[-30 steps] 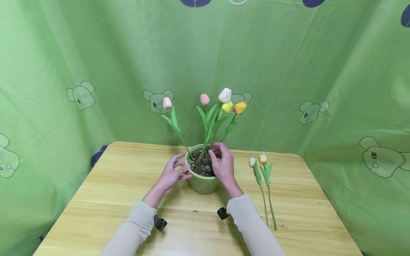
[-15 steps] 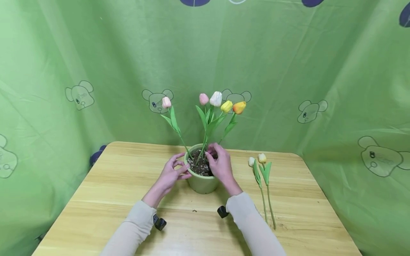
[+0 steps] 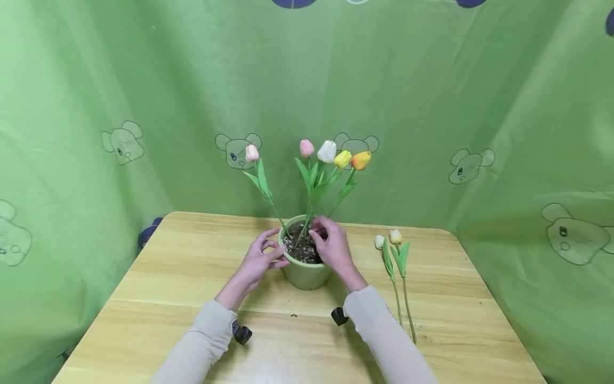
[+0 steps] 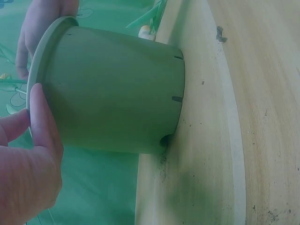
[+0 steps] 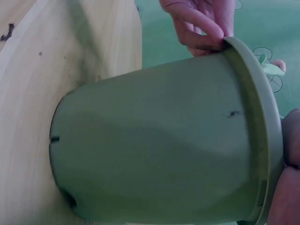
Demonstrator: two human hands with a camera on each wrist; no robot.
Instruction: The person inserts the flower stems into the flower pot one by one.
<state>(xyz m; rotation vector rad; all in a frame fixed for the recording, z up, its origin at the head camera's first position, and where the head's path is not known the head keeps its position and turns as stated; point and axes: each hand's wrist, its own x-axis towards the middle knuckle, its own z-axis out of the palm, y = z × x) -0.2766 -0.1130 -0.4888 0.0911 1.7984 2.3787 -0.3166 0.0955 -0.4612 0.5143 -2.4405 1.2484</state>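
Observation:
A green flower pot [image 3: 307, 277] with dark soil [image 3: 299, 253] stands upright on the table. My left hand [image 3: 256, 261] grips its rim on the left, thumb and fingers on either side of the edge, as the left wrist view of the hand [image 4: 33, 164] shows. Inside the rim at the right, my right hand [image 3: 334, 245] pinches the stem of a white artificial tulip [image 3: 327, 151] low down by the soil; its fingers partly hide the stem. Also standing in the pot are two pink tulips [image 3: 251, 153], a yellow tulip [image 3: 342, 159] and an orange tulip [image 3: 361, 160].
Two pale tulips [image 3: 403, 261] lie side by side on the wooden table [image 3: 192, 277], right of the pot. Crumbs of soil dot the tabletop. A green curtain [image 3: 288, 80] with bear-head prints hangs behind and at both sides.
The white tulip has shifted left and lower, now between the pink and yellow blooms. My right hand has moved slightly left and down with it. The left hand keeps its place on the rim.

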